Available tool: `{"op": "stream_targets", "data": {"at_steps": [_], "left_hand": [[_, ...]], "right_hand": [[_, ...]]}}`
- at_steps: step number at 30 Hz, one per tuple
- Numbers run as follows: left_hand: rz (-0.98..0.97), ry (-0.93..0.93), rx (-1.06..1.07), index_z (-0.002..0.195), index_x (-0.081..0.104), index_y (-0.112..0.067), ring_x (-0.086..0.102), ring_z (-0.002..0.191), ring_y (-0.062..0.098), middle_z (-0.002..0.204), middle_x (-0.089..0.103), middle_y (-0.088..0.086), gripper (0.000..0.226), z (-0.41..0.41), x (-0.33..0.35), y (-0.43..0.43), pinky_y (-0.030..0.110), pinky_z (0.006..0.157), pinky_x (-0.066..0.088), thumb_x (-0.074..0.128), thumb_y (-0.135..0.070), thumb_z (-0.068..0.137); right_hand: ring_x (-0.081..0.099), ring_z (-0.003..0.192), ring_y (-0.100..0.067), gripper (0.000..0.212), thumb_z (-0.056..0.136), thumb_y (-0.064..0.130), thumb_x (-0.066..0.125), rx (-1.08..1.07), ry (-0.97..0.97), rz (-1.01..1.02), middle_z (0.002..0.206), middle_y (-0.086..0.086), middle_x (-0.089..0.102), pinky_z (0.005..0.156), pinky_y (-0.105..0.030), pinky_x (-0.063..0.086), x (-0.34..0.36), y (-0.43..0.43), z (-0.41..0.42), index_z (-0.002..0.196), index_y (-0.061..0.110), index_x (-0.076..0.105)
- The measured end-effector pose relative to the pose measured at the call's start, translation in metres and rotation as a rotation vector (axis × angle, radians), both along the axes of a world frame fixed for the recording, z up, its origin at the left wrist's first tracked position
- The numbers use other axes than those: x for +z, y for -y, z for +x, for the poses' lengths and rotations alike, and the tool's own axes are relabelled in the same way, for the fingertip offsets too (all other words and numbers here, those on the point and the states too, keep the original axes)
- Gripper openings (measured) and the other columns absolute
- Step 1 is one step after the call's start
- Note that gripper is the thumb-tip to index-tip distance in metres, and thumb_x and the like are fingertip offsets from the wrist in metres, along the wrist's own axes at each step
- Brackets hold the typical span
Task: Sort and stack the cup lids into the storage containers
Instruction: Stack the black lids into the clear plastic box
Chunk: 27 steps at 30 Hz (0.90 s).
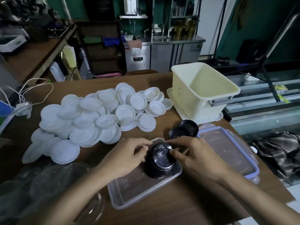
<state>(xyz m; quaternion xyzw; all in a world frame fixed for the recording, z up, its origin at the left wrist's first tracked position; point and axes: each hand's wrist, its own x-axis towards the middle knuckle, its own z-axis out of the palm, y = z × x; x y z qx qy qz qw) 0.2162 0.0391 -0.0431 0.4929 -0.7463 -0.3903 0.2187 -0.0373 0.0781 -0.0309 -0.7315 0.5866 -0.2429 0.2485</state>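
In the head view, your left hand [128,155] and right hand [194,158] sit on either side of the stack of black lids [159,161]. Both have their fingertips curled onto the rim of the top lid, gripping it. Holding it from two sides like this probably lets you square the top lid over the ones below so that it nests flat.

The stack stands inside the clear container [141,187], at its far end, which leaves the near end free for a second stack. The lids are glossy black with raised domes and a sip tab on top, and they sit tightly nested but lean slightly.

Two loose black lids [183,129] lie on the tabletop [178,208] just beyond the container, within easy reach for adding next. Its snap-on cover [230,151], with blue clips, lies just to the right of it. The heap of white lids [97,117] spreads beyond and to the left, unsorted. The cream bin [204,90] stands beyond and to the right, and looks empty.
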Motion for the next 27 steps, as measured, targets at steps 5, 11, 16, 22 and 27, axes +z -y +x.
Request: {"op": "stream_targets", "data": {"at_steps": [5, 11, 16, 22, 27], "left_hand": [[-0.019, -0.018, -0.015, 0.130, 0.070, -0.038, 0.069, 0.099, -0.007, 0.106, 0.075, -0.018, 0.034, 0.002, 0.001, -0.005, 0.027, 0.095, 0.058, 0.070, -0.041, 0.096], [-0.129, 0.056, -0.056, 0.138, 0.064, -0.043, 0.068, 0.088, -0.001, 0.107, 0.066, -0.021, 0.056, -0.003, -0.010, -0.008, 0.032, 0.082, 0.061, 0.078, -0.050, 0.085], [-0.153, 0.055, -0.054, 0.133, 0.070, -0.038, 0.068, 0.088, -0.002, 0.099, 0.066, -0.019, 0.043, -0.004, -0.011, 0.000, 0.026, 0.081, 0.059, 0.077, -0.038, 0.091], [-0.125, 0.071, -0.046, 0.130, 0.071, -0.041, 0.068, 0.088, 0.001, 0.098, 0.065, -0.018, 0.041, -0.004, -0.015, 0.004, 0.028, 0.082, 0.060, 0.077, -0.044, 0.090], [-0.106, 0.063, -0.011, 0.126, 0.073, -0.042, 0.069, 0.086, -0.001, 0.096, 0.065, -0.020, 0.040, 0.000, -0.018, 0.007, 0.028, 0.080, 0.060, 0.080, -0.044, 0.087]], "right_hand": [[0.061, 0.088, -0.003, 0.027, 0.095, 0.031, 0.071, 0.021, -0.034, -0.061, 0.096, 0.013, 0.065, 0.076, -0.015, 0.047, -0.003, 0.000, 0.007, 0.122, 0.035, 0.074], [0.061, 0.089, -0.003, 0.030, 0.099, 0.039, 0.064, 0.050, -0.088, -0.097, 0.100, 0.019, 0.057, 0.079, -0.021, 0.049, -0.010, -0.005, 0.004, 0.128, 0.034, 0.069], [0.060, 0.095, -0.001, 0.030, 0.100, 0.043, 0.062, 0.085, -0.096, -0.059, 0.103, 0.020, 0.057, 0.078, -0.010, 0.041, -0.007, -0.003, -0.001, 0.128, 0.035, 0.070], [0.060, 0.087, -0.007, 0.025, 0.097, 0.032, 0.069, 0.061, -0.034, -0.029, 0.094, 0.014, 0.056, 0.075, -0.014, 0.042, -0.020, 0.005, 0.001, 0.121, 0.037, 0.075], [0.062, 0.091, -0.006, 0.036, 0.097, 0.043, 0.066, 0.077, -0.021, -0.115, 0.098, 0.017, 0.056, 0.079, -0.024, 0.050, -0.028, 0.004, 0.004, 0.133, 0.040, 0.066]]}}
